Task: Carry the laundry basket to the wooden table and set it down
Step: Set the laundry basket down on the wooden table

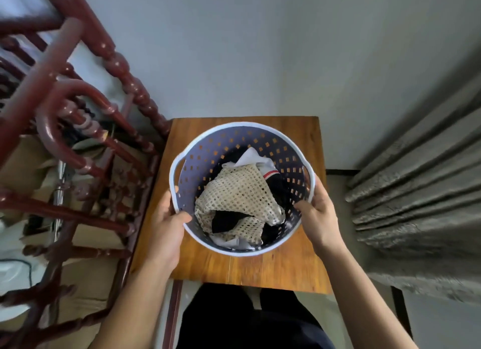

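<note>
The laundry basket [242, 150] is over the middle of the wooden bench [299, 268], its round rim well inside the bench edges on every side. The carrying part looks finished; what is left is the setting down and letting go. From straight above it is not possible to tell whether the base already rests on the wood or hangs just over it.

The left hand [169, 218] grips the rim at about 8 o'clock, thumb hooked inside the wall and fingers outside. The right hand [316, 213] holds the rim at about 4 o'clock in the same way, thumb inside. Both grasp the rim just below the two moulded handle slots at 9 and 3 o'clock, not the slots themselves.

Inside lie a cream mesh garment [239, 192], some white cloth [251, 157] and dark pieces. A red-brown turned-wood frame [86, 93] stands at 9 to 11 o'clock, close to the bench's left edge, and a grey curtain [416, 192] hangs at 3 o'clock, apart from the basket.
</note>
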Demonstrator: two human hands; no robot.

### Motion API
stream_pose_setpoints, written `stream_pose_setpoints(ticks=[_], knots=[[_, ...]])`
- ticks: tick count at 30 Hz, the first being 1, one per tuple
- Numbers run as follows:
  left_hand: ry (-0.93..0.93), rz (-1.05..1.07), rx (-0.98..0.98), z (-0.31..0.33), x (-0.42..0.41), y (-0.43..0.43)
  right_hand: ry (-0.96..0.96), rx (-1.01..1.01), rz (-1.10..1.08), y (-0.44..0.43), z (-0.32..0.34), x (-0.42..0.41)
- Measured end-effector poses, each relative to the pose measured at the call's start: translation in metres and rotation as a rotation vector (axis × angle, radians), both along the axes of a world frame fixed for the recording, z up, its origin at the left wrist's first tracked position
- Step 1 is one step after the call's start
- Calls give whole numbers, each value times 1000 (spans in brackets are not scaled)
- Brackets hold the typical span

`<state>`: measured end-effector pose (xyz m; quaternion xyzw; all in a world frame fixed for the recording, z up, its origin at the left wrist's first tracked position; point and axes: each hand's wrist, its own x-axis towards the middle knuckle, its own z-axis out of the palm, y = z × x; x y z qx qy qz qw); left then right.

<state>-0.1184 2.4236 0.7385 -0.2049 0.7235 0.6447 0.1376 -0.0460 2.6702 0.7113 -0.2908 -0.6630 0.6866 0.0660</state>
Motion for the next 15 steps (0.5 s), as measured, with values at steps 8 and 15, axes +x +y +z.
stream_pose_setpoints(ticks=[8,15], knots=[[-51,-46,-85,-43,-63,-44,-106,131,122,-31,-31,-85],[-118,-113,-157,-81,-124,-66,-273,228,98,-62,-70,-135]])
